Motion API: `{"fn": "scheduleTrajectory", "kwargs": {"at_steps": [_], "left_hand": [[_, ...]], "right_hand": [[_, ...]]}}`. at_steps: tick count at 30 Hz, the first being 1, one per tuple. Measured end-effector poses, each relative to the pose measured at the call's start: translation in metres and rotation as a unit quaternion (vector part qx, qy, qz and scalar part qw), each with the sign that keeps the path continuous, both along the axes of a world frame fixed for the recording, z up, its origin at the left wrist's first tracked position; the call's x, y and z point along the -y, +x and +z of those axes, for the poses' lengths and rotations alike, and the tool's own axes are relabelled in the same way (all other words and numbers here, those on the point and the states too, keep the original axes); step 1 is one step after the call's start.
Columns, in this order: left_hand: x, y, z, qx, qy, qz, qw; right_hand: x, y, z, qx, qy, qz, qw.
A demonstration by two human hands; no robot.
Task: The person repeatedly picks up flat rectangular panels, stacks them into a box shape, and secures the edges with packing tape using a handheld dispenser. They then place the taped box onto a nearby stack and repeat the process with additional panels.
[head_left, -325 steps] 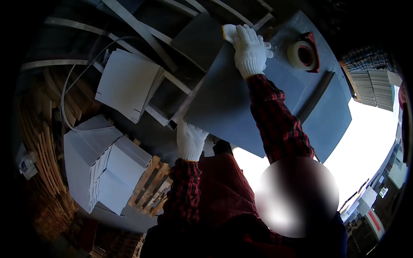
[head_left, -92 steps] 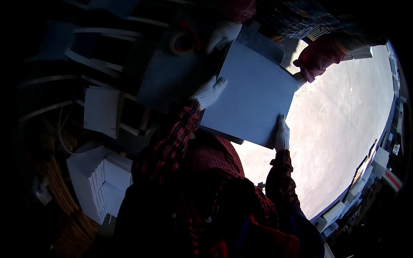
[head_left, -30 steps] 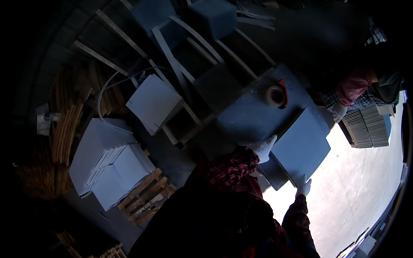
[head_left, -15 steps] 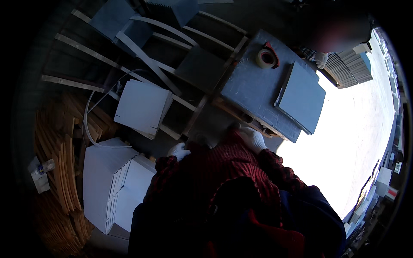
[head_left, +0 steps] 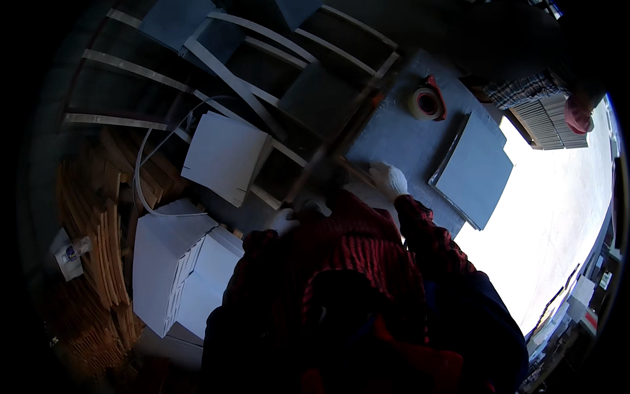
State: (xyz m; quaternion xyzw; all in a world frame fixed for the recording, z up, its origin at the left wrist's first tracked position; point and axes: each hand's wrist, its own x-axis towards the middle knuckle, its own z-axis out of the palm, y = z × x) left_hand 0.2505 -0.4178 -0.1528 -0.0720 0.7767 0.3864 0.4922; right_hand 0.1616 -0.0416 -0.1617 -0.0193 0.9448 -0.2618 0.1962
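Note:
My right hand (head_left: 390,180), in a white glove, rests at the near left edge of a grey-topped table (head_left: 387,134). Its fingers look loosely spread and nothing shows in them. Further up the tabletop lies a red tape dispenser (head_left: 428,103) with a wide roll of tape. To the right of that hand is a stack of flat grey sheets (head_left: 476,172). My left hand (head_left: 282,222), also gloved in white, is low beside my body near the end of a wooden slat. Its fingers are dim and partly hidden, and I see nothing held.
A pale stack of cardboard sheets (head_left: 223,156) lies on a slatted frame (head_left: 141,121). Folded white cartons (head_left: 174,262) and brown boards (head_left: 105,243) stand at left, a white strap (head_left: 139,174) above them. At upper right, a person's plaid sleeve (head_left: 525,90) is beside bundled cartons (head_left: 554,123).
My right hand has moved up from beside my body to the table edge. My left hand has shifted slightly right and up. The other person has moved right, and the view has turned slightly.

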Motion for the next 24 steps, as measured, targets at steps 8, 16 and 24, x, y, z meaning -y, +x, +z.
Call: {"fn": "scheduleTrajectory", "kwargs": {"at_steps": [8,16,24], "left_hand": [[-0.032,-0.095,0.058,-0.129,-0.275,-0.078,0.950],[0.017,-0.137,0.057,-0.147,-0.134,0.211,0.957],[0.067,-0.188,0.060,-0.014,-0.149,0.047,0.988]], "right_hand": [[0.000,-0.062,0.018,0.182,-0.026,-0.039,0.982],[0.009,-0.071,0.011,0.149,0.045,0.006,0.988],[0.012,-0.069,0.004,0.139,0.040,-0.015,0.989]]}}
